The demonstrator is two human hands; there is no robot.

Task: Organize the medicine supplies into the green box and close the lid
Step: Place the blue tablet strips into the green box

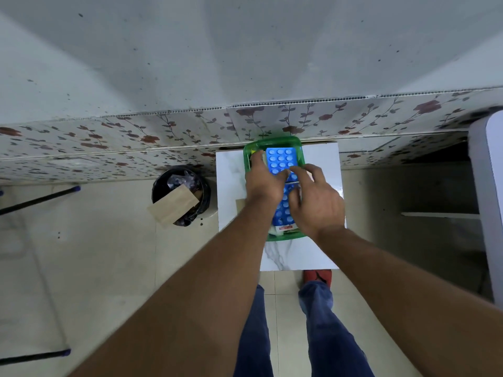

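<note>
A green box (pixel 275 141) stands on a small white marble-patterned table (pixel 321 164); my hands cover its middle, and its near rim (pixel 288 236) shows below my right wrist. One blue blister pack (pixel 280 159) lies over the far end of the box. My left hand (pixel 265 180) grips its left edge and near side. Between my hands, a second blue blister pack (pixel 283 210) lies lower in the box. My right hand (pixel 317 202) hovers over this pack with fingers spread, fingertips touching the upper pack's near edge. A white carton with red print (pixel 285 228) sits at the box's near end.
A black bin (pixel 181 195) with a cardboard piece on top stands left of the table. A tan item (pixel 240 206) lies on the table by my left wrist. A floral wall panel (pixel 109 140) runs behind, and white furniture (pixel 490 186) is on the right.
</note>
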